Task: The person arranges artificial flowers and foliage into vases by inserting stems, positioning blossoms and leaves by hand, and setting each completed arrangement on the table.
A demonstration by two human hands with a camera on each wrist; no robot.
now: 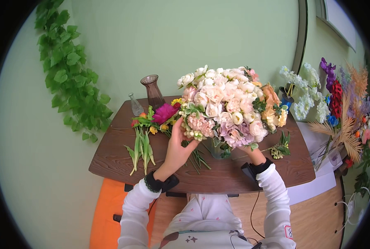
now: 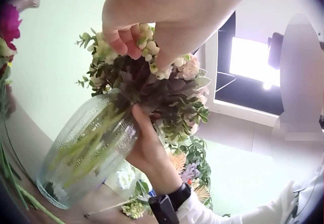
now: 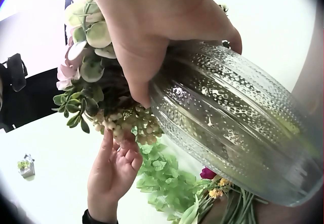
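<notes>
A large bouquet of cream, pink, lilac and peach flowers (image 1: 218, 97) stands in a clear ribbed glass vase (image 3: 228, 117). My right hand (image 3: 157, 21) grips the vase around its neck, with the thumb lying along the near side. In the head view the flowers hide most of the right hand (image 1: 254, 155). My left hand (image 1: 177, 150) is at the bouquet's lower left edge, thumb and fingers spread apart. Its fingers touch a cluster of pale berries (image 2: 150, 49) there. Green stems (image 2: 91, 143) show through the glass.
Tulips and a magenta flower (image 1: 165, 113) lie left on the brown table (image 1: 110, 155). Behind them stand a small glass bottle (image 1: 136, 106) and a purplish vase (image 1: 153, 91). A berry sprig (image 1: 281, 148) lies at right. More flowers (image 1: 336, 95) stand beyond the right edge.
</notes>
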